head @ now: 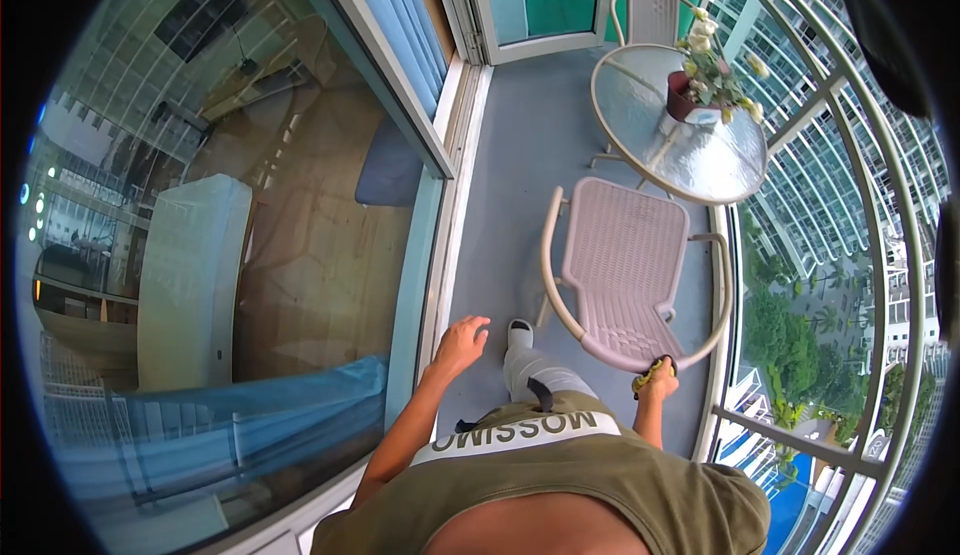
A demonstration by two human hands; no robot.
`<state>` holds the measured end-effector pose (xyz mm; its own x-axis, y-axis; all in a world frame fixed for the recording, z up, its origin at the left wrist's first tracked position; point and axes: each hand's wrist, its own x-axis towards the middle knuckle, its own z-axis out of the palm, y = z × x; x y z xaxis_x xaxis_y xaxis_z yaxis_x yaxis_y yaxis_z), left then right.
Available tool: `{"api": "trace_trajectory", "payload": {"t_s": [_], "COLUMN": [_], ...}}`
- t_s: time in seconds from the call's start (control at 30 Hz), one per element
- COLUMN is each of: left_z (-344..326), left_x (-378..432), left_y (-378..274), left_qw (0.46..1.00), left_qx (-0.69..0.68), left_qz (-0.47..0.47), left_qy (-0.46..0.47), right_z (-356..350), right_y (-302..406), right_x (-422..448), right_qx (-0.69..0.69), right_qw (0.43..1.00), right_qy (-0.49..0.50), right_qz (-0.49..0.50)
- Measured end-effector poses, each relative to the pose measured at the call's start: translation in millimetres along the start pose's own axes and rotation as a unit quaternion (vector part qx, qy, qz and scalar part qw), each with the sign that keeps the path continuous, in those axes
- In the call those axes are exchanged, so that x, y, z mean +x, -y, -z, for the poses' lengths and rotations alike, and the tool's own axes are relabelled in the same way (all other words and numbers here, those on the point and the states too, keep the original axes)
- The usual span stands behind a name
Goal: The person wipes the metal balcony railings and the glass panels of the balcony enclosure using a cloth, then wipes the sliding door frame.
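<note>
My right hand (661, 382) is closed around a small yellow-and-black item (645, 381), perhaps a bunched cloth. It sits against the top edge of a woven-pattern patio chair (626, 236), whose back is towards me. The chair has beige tubular armrests. My left hand (459, 343) hangs in the air with nothing in it, fingers loosely apart, near the track of the glass sliding door. Beyond the chair stands a round glass-topped table (637, 97) with a beige rim. A dark red pot (679, 97) of pale artificial-looking flowers (703, 34) rests on it.
A second patio chair (651, 19) stands behind the table. The balcony railing (874, 240) runs along the right, high above trees and a pool. Left is a large glass door panel (315, 255) with a room behind it. My slippered foot (520, 334) is on the grey floor (517, 142).
</note>
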<state>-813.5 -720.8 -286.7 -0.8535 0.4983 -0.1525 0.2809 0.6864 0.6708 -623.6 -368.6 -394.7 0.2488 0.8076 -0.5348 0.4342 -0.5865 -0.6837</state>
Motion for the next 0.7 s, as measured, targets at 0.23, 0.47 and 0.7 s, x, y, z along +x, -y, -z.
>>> {"api": "trace_trajectory", "payload": {"t_s": [0.23, 0.47, 0.7], "left_z": [19.8, 45.4, 77.9], "left_x": [87.7, 216.1, 362.9], "left_y": [41.9, 43.1, 64.4], "left_qw": [0.995, 0.976, 0.955], "left_qx": [0.029, 0.073, 0.099], "left_qz": [0.010, -0.061, -0.150], "left_qy": [0.099, 0.198, 0.235], "right_z": [-32.8, -29.6, -65.5], "right_y": [57.0, 47.4, 56.7], "right_x": [8.1, 19.6, -17.6], "right_qx": [-0.105, -0.128, -0.220], "right_qw": [0.988, 0.979, 0.922], "right_qy": [-0.111, -0.149, -0.307], "right_qz": [0.017, 0.045, 0.086]}}
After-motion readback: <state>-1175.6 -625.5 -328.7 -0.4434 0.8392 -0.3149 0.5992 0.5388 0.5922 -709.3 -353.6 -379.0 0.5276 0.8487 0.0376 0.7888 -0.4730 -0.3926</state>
